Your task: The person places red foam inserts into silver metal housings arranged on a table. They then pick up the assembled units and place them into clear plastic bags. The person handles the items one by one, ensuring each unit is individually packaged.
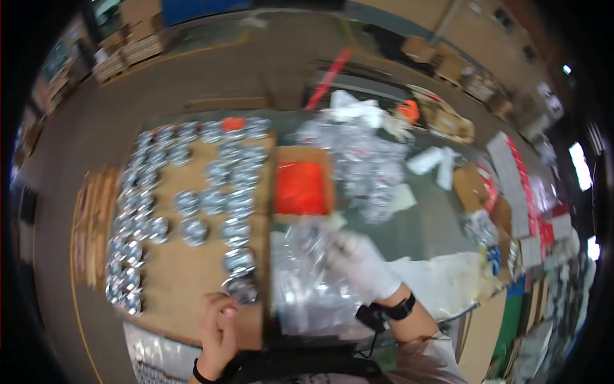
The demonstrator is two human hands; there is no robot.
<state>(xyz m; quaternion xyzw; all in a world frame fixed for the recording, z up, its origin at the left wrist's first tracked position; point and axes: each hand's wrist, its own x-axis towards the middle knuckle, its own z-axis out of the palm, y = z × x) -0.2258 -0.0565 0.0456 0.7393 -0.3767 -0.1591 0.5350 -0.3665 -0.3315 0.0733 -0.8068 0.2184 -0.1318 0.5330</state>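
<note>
My left hand [219, 325] is bare, with its fingers curled, at the near edge of a brown cardboard sheet [176, 269]. Just beyond its fingertips lies a shiny round metal piece [241, 290], the nearest in a column of similar pieces. Whether the curled fingers hold anything is hidden. My right hand [366, 267], in a white glove, is smeared by motion over a pile of clear plastic bags [313, 297]. Clear plastic [310, 235] shows beside its fingertips, but I cannot tell if they grip it. An open cardboard box [300, 153] with bright orange-red contents stands beyond.
Many silvery round pieces [131, 217] stand in rows on the cardboard. A heap of bagged pieces [368, 163] covers the green table [428, 224] beyond my right hand. White paper [441, 278] lies at right. Stacked boards [96, 224] stand off the left edge.
</note>
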